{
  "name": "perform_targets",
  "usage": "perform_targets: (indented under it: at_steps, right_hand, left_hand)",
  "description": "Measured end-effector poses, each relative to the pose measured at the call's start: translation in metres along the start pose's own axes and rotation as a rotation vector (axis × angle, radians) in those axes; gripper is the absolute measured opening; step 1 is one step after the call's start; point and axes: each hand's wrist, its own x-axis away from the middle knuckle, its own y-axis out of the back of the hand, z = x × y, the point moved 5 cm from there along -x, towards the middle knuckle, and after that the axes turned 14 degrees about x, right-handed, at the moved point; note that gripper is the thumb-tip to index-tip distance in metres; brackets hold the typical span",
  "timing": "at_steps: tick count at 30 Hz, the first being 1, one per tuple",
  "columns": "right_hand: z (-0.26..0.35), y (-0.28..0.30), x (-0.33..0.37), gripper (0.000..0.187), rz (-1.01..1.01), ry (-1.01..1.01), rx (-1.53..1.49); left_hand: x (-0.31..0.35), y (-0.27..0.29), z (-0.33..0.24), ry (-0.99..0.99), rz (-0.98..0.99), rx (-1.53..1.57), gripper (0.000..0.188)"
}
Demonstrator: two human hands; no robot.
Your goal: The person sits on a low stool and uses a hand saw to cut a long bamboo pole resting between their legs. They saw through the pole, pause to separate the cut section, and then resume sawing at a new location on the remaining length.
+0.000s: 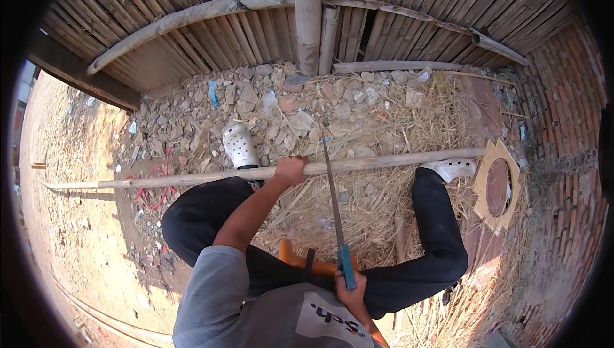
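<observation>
Under left fingers (298, 164), pole (358, 163), saw (336, 207) across

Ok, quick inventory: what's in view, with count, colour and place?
long pole: 1, pale, across the middle
handsaw: 1, grey blade, teal handle, blade crossing the pole
cut-out board: 1, tan, right, by the pole's end
orange object: 1, kind unclear, between the legs
red cord: tangled, count unclear, left
blue scraps: several, among the rubble
rubble: uncounted, grey-brown, beyond the pole
straw: uncounted, yellowish, centre and right
slatted wall: 1, brown, top
posts: 2, grey-brown, top centre
brick wall: 1, reddish, right
clogs: 2, white, on the feet
trousers: 1 pair, black, legs
shirt: 1, grey, bottom
left hand: 1, bare, gripping the pole
right hand: 1, bare, around the handsaw's handle
</observation>
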Motion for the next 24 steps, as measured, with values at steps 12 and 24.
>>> perform_targets:
  at_steps: [12, 24]
  right_hand:
    - [0.000, 0.010, -0.027, 0.020, -0.030, 0.050, 0.038]
    - [0.002, -0.005, -0.053, 0.021, -0.019, 0.010, 0.016]
  left_hand:
    - [-0.032, -0.009, 0.011, 0.276, 0.763, 0.255, 0.027]
    - [-0.019, 0.007, -0.017, 0.125, 0.295, 0.009, 0.041]
